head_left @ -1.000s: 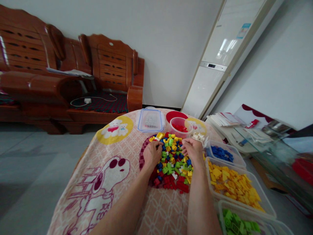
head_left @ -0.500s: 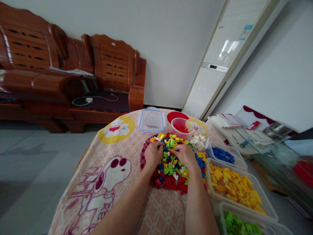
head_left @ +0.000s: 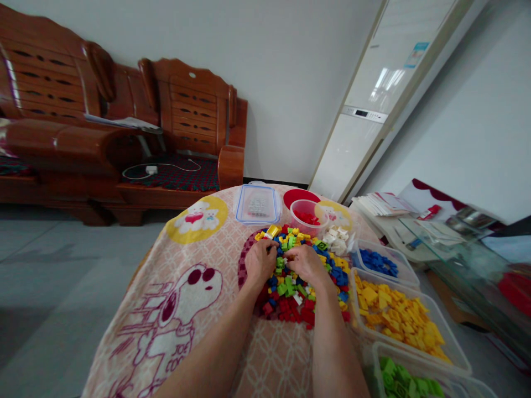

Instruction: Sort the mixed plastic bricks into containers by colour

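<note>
A mixed heap of small plastic building bricks [head_left: 288, 287] in red, green, blue, yellow and white lies on the table. At the heap's left side is my left hand [head_left: 260, 261], its fingers curled together; a small dark piece seems to be at the fingertips. My right hand [head_left: 307, 264] reaches into the middle of the heap with bent fingers closed near green and white bricks. What it grips, if anything, is hidden. The two hands are a short gap apart.
Right of the heap stand clear boxes of blue bricks [head_left: 378, 262], yellow bricks [head_left: 398, 315] and green bricks [head_left: 409, 380]. Behind it are a round tub [head_left: 311, 228] with red bricks, white bricks [head_left: 336, 239] and a blue-rimmed lid [head_left: 258, 204]. A patterned cloth [head_left: 174, 276] covers the table.
My right hand has shifted left across the heap, closer to my left hand. The left hand stays in about the same place.
</note>
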A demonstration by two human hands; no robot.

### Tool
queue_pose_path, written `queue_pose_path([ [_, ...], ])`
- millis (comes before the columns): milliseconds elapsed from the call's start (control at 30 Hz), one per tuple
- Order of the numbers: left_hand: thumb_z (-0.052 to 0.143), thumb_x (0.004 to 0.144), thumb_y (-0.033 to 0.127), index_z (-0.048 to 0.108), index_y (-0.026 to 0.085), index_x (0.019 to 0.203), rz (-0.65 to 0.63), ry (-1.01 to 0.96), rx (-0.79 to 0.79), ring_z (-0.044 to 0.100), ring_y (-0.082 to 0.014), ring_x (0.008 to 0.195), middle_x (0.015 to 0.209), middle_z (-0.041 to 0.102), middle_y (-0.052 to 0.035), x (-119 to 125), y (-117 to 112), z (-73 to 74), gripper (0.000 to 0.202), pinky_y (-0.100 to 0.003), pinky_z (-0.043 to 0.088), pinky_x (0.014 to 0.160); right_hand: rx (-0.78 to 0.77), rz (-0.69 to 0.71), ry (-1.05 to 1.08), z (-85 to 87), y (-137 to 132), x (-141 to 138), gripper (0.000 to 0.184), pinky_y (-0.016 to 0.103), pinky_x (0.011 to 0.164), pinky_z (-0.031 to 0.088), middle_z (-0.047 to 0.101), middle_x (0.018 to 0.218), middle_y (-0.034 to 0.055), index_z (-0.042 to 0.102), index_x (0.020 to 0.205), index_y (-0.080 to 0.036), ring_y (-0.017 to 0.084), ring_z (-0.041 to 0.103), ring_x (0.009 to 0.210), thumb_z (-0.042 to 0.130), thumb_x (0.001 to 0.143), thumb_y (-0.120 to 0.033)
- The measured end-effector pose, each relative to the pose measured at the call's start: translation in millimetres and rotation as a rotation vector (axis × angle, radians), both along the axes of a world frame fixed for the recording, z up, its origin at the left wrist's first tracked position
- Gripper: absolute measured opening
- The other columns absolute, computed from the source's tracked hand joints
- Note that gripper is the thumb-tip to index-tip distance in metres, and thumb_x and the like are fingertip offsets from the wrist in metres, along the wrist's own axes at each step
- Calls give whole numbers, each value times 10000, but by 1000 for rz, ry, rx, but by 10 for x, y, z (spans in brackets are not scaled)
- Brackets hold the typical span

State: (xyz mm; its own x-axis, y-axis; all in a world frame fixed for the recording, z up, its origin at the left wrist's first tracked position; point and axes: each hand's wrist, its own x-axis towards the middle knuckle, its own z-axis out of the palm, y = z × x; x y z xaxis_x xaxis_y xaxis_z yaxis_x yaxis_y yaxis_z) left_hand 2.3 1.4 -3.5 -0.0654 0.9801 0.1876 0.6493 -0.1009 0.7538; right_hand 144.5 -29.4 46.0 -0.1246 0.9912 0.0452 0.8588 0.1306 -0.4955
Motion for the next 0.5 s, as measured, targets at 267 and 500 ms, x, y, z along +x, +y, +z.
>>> queue_pose_path([
  [267,532,849,253,733,257,974,2,11,-16,662,-173,951,1033,737,-4,1,-10,24,237,-248,469,805,-41,5,95,-30,-1,47,91,211,562,327,596,556,-30,730,731,-174,107,513,560,668,683,-129],
  [500,532,851,255,730,253,983,3,18,-10,664,-179,952,1033,738,-6,-2,-7,19,237,-257,470,811,-55,37,132,-33,-13,23,75,201,516,300,534,512,-56,720,759,-183,90,467,512,658,719,-171],
])
